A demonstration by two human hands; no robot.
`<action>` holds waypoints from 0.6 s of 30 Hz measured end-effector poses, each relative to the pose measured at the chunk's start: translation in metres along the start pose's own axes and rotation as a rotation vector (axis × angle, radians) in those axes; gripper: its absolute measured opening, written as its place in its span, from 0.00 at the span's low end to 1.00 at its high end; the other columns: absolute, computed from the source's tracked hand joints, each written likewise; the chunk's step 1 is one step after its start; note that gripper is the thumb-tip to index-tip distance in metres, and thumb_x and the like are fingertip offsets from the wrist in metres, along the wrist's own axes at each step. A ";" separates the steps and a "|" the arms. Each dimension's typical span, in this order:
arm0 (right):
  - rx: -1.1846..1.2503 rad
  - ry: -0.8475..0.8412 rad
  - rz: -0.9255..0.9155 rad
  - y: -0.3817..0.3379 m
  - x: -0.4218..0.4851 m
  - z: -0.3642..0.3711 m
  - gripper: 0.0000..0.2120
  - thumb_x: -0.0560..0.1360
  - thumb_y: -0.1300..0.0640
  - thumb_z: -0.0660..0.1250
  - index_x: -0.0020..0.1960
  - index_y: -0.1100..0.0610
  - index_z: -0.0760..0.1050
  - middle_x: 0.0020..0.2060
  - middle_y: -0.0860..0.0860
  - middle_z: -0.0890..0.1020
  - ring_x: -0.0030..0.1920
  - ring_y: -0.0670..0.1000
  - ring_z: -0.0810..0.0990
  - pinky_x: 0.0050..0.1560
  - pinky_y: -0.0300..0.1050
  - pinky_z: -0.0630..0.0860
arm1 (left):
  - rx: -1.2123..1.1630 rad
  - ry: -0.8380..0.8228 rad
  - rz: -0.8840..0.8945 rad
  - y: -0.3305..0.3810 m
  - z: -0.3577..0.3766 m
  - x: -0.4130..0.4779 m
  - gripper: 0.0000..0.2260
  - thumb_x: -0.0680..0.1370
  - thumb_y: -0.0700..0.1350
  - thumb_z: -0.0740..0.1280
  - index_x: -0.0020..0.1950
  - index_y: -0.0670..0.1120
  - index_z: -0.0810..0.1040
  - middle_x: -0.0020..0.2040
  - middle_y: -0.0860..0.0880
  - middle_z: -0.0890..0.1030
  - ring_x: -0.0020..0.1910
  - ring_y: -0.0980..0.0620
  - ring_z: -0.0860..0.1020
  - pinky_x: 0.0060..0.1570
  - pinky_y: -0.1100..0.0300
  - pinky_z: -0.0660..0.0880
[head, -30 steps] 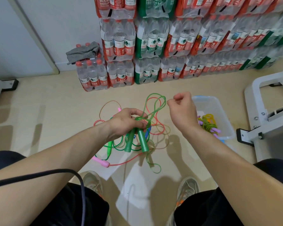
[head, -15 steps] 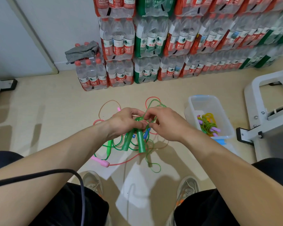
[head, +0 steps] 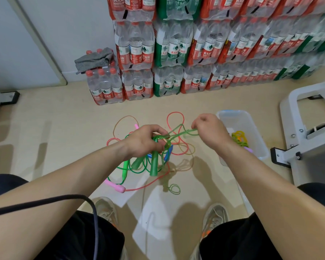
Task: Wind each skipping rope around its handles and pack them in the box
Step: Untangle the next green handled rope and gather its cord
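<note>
My left hand [head: 144, 141] is curled round the tops of two green handles [head: 154, 164], which point down at the floor. My right hand [head: 210, 130] pinches the green rope [head: 178, 133] with bent fingers and holds it out to the right of the handles.

On the right sits the clear box [head: 251, 126], with a yellow and green rope [head: 239, 137] inside.

Under my hands more ropes lie tangled on the floor: a red rope [head: 174, 117], a pink handle [head: 118, 187] and a blue handle [head: 168, 154]. Far off, water bottles [head: 173, 53] are stacked by the wall, with a grey cloth [head: 94, 59] on one pack. A white frame [head: 308, 128] stands just right of the box.
</note>
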State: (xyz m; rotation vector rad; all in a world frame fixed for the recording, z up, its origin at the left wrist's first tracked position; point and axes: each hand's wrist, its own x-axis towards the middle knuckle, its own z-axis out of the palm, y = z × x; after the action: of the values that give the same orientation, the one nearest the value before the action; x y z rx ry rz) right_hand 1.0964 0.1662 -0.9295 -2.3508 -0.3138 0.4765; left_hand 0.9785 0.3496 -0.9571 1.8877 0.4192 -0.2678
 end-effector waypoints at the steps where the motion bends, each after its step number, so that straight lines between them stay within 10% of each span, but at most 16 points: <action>1: -0.199 -0.031 -0.033 0.003 -0.001 0.000 0.11 0.76 0.56 0.59 0.45 0.56 0.80 0.41 0.51 0.82 0.45 0.57 0.78 0.49 0.50 0.76 | -0.007 0.009 -0.005 0.001 -0.001 0.000 0.11 0.76 0.35 0.71 0.53 0.50 0.80 0.38 0.50 0.83 0.36 0.53 0.81 0.47 0.56 0.79; 6: -0.438 -0.345 -0.105 -0.003 -0.012 0.007 0.12 0.73 0.57 0.58 0.45 0.54 0.81 0.46 0.49 0.85 0.51 0.56 0.80 0.54 0.52 0.79 | 0.003 0.030 -0.020 0.006 -0.003 0.000 0.10 0.76 0.36 0.72 0.53 0.48 0.80 0.39 0.48 0.83 0.33 0.55 0.80 0.39 0.63 0.77; 10: -0.172 -0.420 -0.176 -0.013 -0.019 0.012 0.13 0.73 0.57 0.61 0.47 0.43 0.81 0.51 0.43 0.84 0.55 0.47 0.80 0.60 0.50 0.76 | 0.067 0.035 -0.037 0.003 0.000 0.002 0.12 0.73 0.37 0.74 0.53 0.49 0.80 0.39 0.48 0.85 0.35 0.54 0.82 0.42 0.59 0.79; 15: -0.326 -0.442 -0.301 -0.013 -0.026 0.022 0.16 0.71 0.35 0.63 0.45 0.47 0.76 0.38 0.43 0.79 0.43 0.48 0.78 0.44 0.48 0.75 | 0.094 0.038 -0.014 0.002 0.001 0.002 0.14 0.73 0.35 0.74 0.56 0.48 0.79 0.29 0.58 0.81 0.28 0.61 0.77 0.34 0.67 0.73; 18: -0.427 -0.410 -0.382 -0.015 -0.027 0.024 0.16 0.77 0.39 0.66 0.45 0.52 0.77 0.37 0.43 0.75 0.44 0.50 0.76 0.42 0.47 0.72 | 0.136 0.000 0.024 0.003 0.003 0.001 0.14 0.74 0.37 0.74 0.57 0.48 0.79 0.31 0.58 0.81 0.30 0.61 0.76 0.36 0.67 0.72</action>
State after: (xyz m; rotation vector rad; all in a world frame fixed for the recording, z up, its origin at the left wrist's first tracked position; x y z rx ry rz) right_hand 1.0602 0.1819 -0.9284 -2.4895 -1.1292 0.7579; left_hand 0.9810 0.3460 -0.9564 2.0241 0.3868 -0.2862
